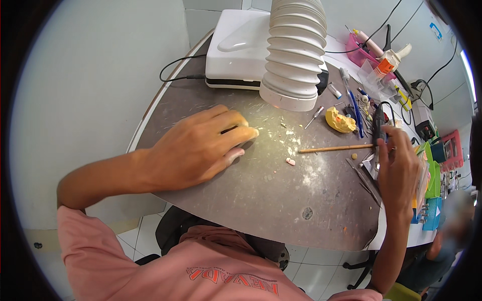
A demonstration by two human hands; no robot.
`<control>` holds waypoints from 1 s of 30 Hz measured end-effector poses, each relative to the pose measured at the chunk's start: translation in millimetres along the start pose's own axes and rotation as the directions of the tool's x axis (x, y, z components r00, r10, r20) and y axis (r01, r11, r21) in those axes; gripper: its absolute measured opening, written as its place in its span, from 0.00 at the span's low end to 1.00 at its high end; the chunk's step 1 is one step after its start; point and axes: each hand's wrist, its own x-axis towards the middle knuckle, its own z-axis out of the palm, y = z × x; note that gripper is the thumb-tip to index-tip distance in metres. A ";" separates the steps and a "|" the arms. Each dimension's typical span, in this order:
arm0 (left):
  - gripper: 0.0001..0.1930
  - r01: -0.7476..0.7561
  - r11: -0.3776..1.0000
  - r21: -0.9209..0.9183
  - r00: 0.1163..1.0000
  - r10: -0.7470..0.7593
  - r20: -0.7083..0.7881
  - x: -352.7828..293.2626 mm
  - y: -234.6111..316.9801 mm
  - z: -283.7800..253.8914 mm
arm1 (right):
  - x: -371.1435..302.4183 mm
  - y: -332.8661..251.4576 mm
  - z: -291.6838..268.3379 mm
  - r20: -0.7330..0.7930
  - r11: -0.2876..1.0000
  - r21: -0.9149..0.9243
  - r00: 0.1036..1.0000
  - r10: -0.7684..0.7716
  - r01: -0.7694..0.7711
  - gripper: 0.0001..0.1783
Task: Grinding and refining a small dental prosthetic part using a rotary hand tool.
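My left hand [206, 143] rests on the left of the grey worktop, palm down. Its fingers are loosely bent, thumb apart from the forefinger, with nothing visible between them. At the right, my right hand [399, 163] has thumb and fingers closed at the lower part of a black corded handpiece [379, 119]. A thin wooden stick [336, 148] lies with its right end by those fingertips. Between my hands sits a small pink-and-white dental piece [290, 161]. A yellow plaster dental model [340, 121] stands farther back, a small screwdriver [315, 117] to its left.
A ribbed white suction hose [295, 55] hangs over the worktop [241, 200] before a white box-shaped machine [233, 45]. White dust lies below it. A blue-handled brush [354, 103], metal tweezers [364, 181] and a pink basket [359, 52] crowd the right. Another person [437, 251] sits far right.
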 end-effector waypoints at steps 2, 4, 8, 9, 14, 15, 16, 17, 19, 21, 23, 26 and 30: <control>0.18 0.019 1.000 -0.016 0.998 -0.018 0.061 10.5 -2.1 -1.6 | -1.4 -16.0 -0.3 0.056 0.931 0.285 0.966 -0.253 0.228 0.06; 0.13 0.028 0.998 -0.048 0.995 -0.023 0.102 24.6 -5.8 -3.1 | -1.6 -31.2 3.0 0.064 0.908 0.326 0.953 -0.297 0.261 0.05; 0.10 -0.020 0.994 -0.110 0.999 0.015 -0.045 41.3 -17.7 14.7 | 1.5 -41.9 4.5 0.074 0.855 0.353 0.900 -0.431 0.380 0.06; 0.10 0.011 0.991 -0.135 0.999 -0.017 -0.041 46.7 -18.6 20.3 | 1.1 -45.5 5.8 0.098 0.846 0.385 0.895 -0.434 0.368 0.06; 0.09 0.051 0.988 -0.148 0.994 -0.065 -0.089 54.9 -19.3 37.0 | 1.4 -64.0 9.8 0.081 0.784 0.466 0.863 -0.499 0.409 0.06; 0.08 0.111 0.982 -0.152 0.991 -0.121 -0.056 55.3 -17.1 35.4 | 0.6 -66.2 11.8 0.088 0.786 0.464 0.862 -0.500 0.409 0.07; 0.07 0.171 0.973 -0.153 0.984 -0.176 -0.021 55.5 -15.4 35.0 | 0.2 -67.4 12.7 0.091 0.788 0.463 0.862 -0.499 0.407 0.07; 0.07 0.168 0.973 -0.157 0.985 -0.174 -0.021 55.0 -15.1 37.3 | -0.2 -68.2 13.3 0.097 0.793 0.468 0.869 -0.485 0.390 0.07; 0.05 0.064 0.991 -0.119 0.985 -0.082 -0.154 56.6 -14.2 42.7 | -1.9 -70.2 17.2 0.105 0.804 0.463 0.878 -0.467 0.373 0.07; 0.06 0.059 0.939 -0.338 0.977 -0.124 -0.175 57.0 -3.6 44.9 | -8.2 -74.4 24.5 -0.003 0.775 0.542 0.922 -0.386 0.326 0.08; 0.05 0.074 0.807 -0.586 0.970 -0.194 -0.144 56.0 10.4 40.8 | -7.2 -78.1 30.0 -0.103 0.742 0.551 0.914 -0.393 0.381 0.08; 0.07 0.193 0.535 -0.823 0.960 -0.277 0.045 58.7 15.1 43.2 | -7.1 -70.9 33.8 -0.172 0.701 0.562 0.891 -0.421 0.440 0.08; 0.04 0.355 0.365 -0.861 0.930 -0.237 0.283 61.5 16.0 35.2 | -5.7 -69.5 37.8 -0.149 0.648 0.688 0.937 -0.317 0.328 0.10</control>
